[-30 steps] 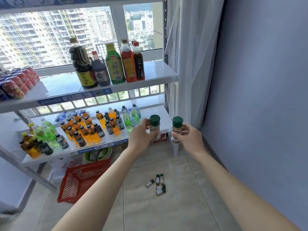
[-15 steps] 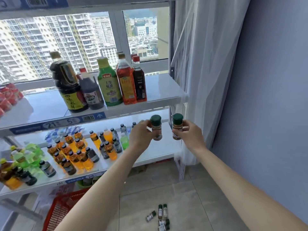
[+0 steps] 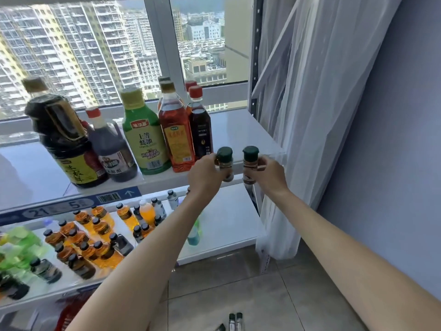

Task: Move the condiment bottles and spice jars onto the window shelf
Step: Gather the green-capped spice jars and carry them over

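Spice jars with dark green caps sit one in each hand, both upright and held at the front edge of the window shelf (image 3: 241, 130), in the bare stretch to the right of the bottles. The left hand (image 3: 205, 172) has its fingers curled round the left spice jar (image 3: 224, 163), and the right hand (image 3: 269, 174) has its fingers wrapped round the right spice jar (image 3: 250, 163); the two jars are just beside each other, apart. Whether their bases touch the shelf cannot be told.

Condiment bottles stand in a row on the same shelf: a large dark soy bottle (image 3: 59, 137) at the left, a smaller dark jug (image 3: 111, 151), a green bottle (image 3: 143, 137), a red-orange bottle (image 3: 175, 132) and a dark bottle with a red cap (image 3: 200, 125) nearest the left hand.

On the lower shelf (image 3: 229, 225) stand many small drink bottles (image 3: 95, 235), orange, dark and green. A few small vials (image 3: 235, 322) lie on the tiled floor (image 3: 250, 295). A white curtain (image 3: 310, 103) hangs to the right of the shelving.
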